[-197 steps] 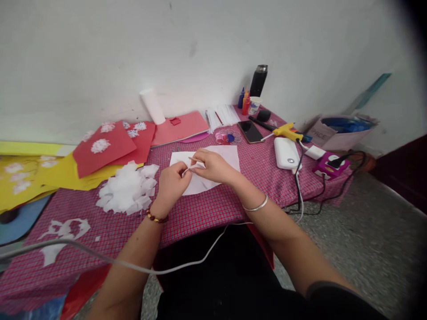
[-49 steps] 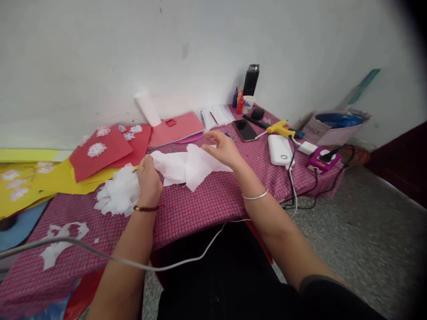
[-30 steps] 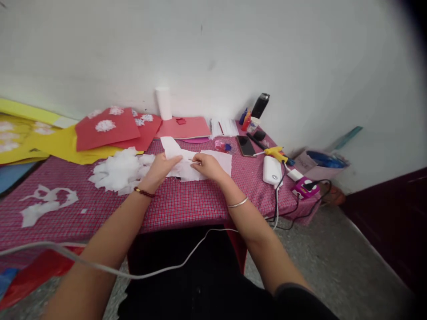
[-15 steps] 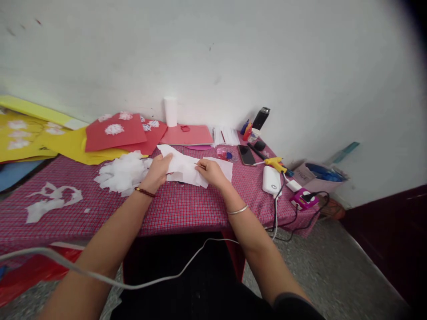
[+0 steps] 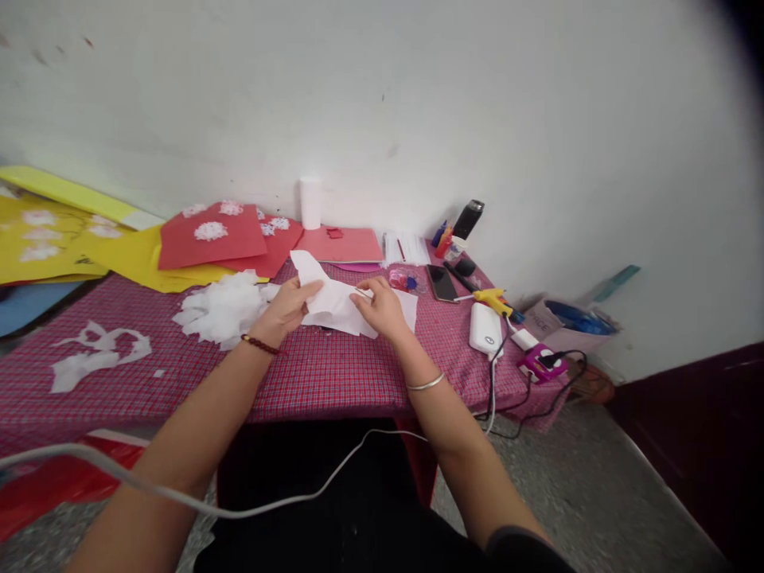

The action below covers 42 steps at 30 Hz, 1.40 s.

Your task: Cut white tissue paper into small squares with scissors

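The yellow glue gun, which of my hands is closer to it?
Your right hand: it is left of the yellow glue gun. Your left hand is farther left, beyond the right one.

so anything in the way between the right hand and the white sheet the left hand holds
Nothing visible stands between them: the right hand is at the white sheet, a thin stick in its fingers, and the paper pile lies beyond the left hand.
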{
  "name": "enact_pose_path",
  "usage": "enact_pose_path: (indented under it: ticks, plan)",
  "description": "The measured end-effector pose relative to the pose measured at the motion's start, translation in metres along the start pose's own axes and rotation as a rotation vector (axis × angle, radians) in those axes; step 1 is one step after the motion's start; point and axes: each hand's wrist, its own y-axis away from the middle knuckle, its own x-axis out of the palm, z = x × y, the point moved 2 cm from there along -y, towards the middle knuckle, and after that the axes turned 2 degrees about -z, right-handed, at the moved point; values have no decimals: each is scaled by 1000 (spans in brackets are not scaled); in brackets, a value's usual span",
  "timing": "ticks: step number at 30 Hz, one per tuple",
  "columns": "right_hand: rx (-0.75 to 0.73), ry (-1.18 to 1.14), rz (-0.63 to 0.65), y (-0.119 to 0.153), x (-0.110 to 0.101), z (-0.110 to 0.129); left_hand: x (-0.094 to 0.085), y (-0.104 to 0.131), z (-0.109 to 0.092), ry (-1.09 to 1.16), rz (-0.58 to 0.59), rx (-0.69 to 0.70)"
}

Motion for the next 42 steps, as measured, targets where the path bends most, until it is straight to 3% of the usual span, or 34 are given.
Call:
enact_pose_path:
  ticks: [5, 12, 19, 21, 25, 30, 42]
  plan:
    - [12, 22, 9, 6, 5, 20, 4, 6, -2, 64, 138, -7]
    - [42, -138, 168, 5, 20, 9, 3, 4, -4, 97, 97, 13]
    - [87, -350, 214, 1, 32, -1, 9, 9, -2, 39, 354, 52]
    - [86, -409, 228, 2, 32, 1, 12, 11, 4, -40, 367, 78]
    - [66, -491, 242, 3, 32, 4, 23, 14, 17, -160, 318, 137]
    - [80, -536, 219, 3, 32, 4, 27, 11, 31, -123, 151, 45]
    - [274, -584, 88, -5, 17, -12, 10, -6, 23, -98, -81, 128]
